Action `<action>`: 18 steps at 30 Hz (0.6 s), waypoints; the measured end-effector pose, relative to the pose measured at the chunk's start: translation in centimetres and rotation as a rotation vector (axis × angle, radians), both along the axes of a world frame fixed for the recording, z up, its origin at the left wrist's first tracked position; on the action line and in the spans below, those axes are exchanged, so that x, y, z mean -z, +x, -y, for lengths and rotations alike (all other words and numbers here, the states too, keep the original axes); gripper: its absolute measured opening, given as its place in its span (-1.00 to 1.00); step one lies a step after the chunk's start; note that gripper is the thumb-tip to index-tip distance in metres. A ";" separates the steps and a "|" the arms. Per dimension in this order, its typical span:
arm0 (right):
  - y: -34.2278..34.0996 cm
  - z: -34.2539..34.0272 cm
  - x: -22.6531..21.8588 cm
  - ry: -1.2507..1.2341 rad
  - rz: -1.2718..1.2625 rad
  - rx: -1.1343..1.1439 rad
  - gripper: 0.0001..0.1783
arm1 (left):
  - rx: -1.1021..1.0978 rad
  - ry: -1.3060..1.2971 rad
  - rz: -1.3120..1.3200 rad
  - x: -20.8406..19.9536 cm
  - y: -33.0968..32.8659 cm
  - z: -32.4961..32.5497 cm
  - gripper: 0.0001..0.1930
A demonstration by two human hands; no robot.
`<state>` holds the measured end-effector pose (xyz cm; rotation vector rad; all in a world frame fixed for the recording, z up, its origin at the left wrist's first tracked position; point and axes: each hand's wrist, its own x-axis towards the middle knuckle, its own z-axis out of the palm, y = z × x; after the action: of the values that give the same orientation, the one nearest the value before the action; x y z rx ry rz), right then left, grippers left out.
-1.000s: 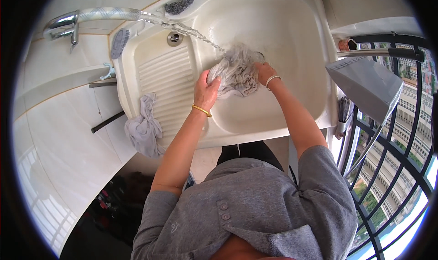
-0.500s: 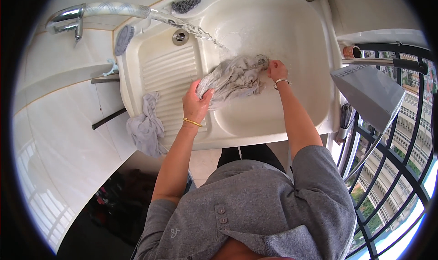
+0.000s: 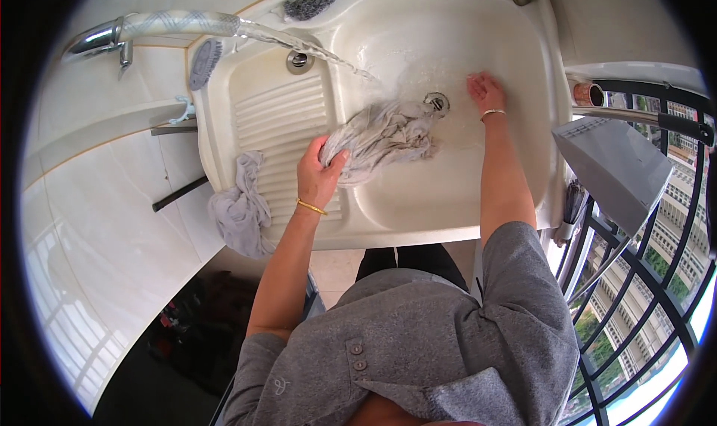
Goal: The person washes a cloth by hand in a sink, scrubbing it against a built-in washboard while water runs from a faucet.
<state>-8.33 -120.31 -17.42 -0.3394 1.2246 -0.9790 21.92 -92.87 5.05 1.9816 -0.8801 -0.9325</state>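
Observation:
A wet, crumpled pale grey cloth lies across the ridge between the washboard side and the basin of the white sink. My left hand, with a gold bracelet at its wrist, grips the cloth's left end, thumb on top. In the basin, right of the metal drain, my right hand is apart from the cloth, its fingers loosely bent and holding nothing visible. Water pours from a hose on the chrome tap into the basin just above the cloth.
Another grey cloth hangs over the washboard's left edge. A grey brush and a dark scouring pad rest on the rim. To the right are a grey box-like panel and black window bars.
My right hand has left the cloth's far end and moved right and slightly up, uncovering more of the drain. My left hand keeps its hold in nearly the same place.

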 end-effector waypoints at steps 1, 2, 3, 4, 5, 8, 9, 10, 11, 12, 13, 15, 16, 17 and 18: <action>-0.8 0.7 0.7 -0.002 -0.005 0.010 -0.76 | 0.017 -0.014 -0.012 0.2 -0.1 0.2 -0.67; -1.8 1.2 1.7 -0.109 0.049 0.099 -0.78 | 0.032 -0.019 -0.025 0.5 -0.3 0.6 -0.67; -2.1 1.1 2.2 -0.211 0.109 0.176 -0.79 | 0.018 -0.030 -0.050 0.7 -0.4 0.6 -0.67; -1.8 0.4 3.0 -0.213 0.101 0.179 -0.79 | 0.006 -0.042 -0.077 0.9 -0.5 0.7 -0.67; 0.1 -0.9 3.5 0.004 0.208 -0.073 -0.81 | 0.004 -0.039 -0.078 0.9 -0.6 0.6 -0.67; 4.5 -1.6 -0.9 0.170 0.190 -0.353 -0.83 | -0.044 0.001 -0.081 -1.1 0.0 -1.1 -0.68; 4.4 -1.3 -2.8 0.099 0.027 -0.326 -0.83 | -0.052 -0.020 -0.101 -2.3 -0.4 -1.1 -0.68; -1.1 2.0 -0.1 -0.045 0.096 -0.194 -0.80 | -0.011 -0.068 -0.157 -3.6 -1.3 0.1 -0.69; -1.1 1.2 1.1 -0.036 0.097 -0.191 -0.80 | -0.008 -0.059 -0.156 -4.6 -1.3 -0.1 -0.69; -0.8 0.7 1.5 -0.047 0.122 -0.182 -0.79 | -0.032 -0.074 -0.154 -5.6 -1.1 -0.2 -0.70; -0.4 0.2 1.9 -0.059 0.145 -0.173 -0.78 | -0.055 -0.090 -0.152 -6.4 -1.0 -0.4 -0.71; 1.0 -0.5 1.6 -0.092 0.191 -0.160 -0.76 | -0.093 -0.110 -0.122 -7.6 -1.2 -0.5 -0.72; 2.5 -1.8 1.6 0.127 0.127 -0.318 -0.77 | -0.126 -0.130 -0.092 -7.8 -1.3 -0.4 -0.72; 3.1 -2.4 0.5 0.100 0.096 -0.396 -0.77 | -0.163 -0.154 -0.086 -8.2 -1.4 -0.8 -0.75; 3.0 -2.3 -0.8 0.070 0.056 -0.459 -0.77 | -0.164 -0.151 -0.085 -8.7 -1.5 -0.6 -0.75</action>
<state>-5.31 -118.06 -16.60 -0.5076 1.0632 -0.5447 20.46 -92.30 13.70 1.8408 -0.7074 -0.8253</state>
